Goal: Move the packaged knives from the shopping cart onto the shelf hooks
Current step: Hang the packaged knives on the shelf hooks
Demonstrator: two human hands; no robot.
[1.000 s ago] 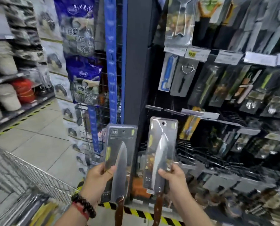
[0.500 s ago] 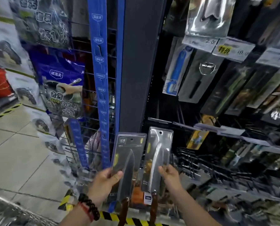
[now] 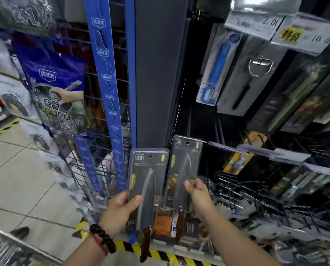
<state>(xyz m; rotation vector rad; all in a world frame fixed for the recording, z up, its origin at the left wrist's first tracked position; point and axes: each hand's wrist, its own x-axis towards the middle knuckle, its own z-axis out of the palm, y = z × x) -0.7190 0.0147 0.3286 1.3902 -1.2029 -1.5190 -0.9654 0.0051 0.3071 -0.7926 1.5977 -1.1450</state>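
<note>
I hold two packaged knives upright in front of a dark shelf. My left hand (image 3: pixel 121 206) grips the left knife pack (image 3: pixel 147 169), a clear blister with a grey card, steel blade and brown wooden handle. My right hand (image 3: pixel 196 191) pinches the right knife pack (image 3: pixel 185 160) of the same kind, slightly higher and closer to the shelf. Bare black wire shelf hooks (image 3: pixel 256 198) jut out to the right of that pack. A strip of the shopping cart rim (image 3: pixel 16 244) shows at the bottom left.
A dark grey upright post (image 3: pixel 156 70) stands just behind the packs. Left of it hang a blue display strip (image 3: pixel 106 73) and blue scrubber bags (image 3: pixel 60 89) on a wire grid. Peelers (image 3: pixel 218 66) and price tags (image 3: pixel 294 33) hang above right. Yellow-black floor tape (image 3: pixel 160 252) marks the shelf base.
The view has moved closer to the shelf and tilted down. Both hands with their knife packs stay side by side, the right pack now nearer the hooks; the cart has slid almost out of view.
</note>
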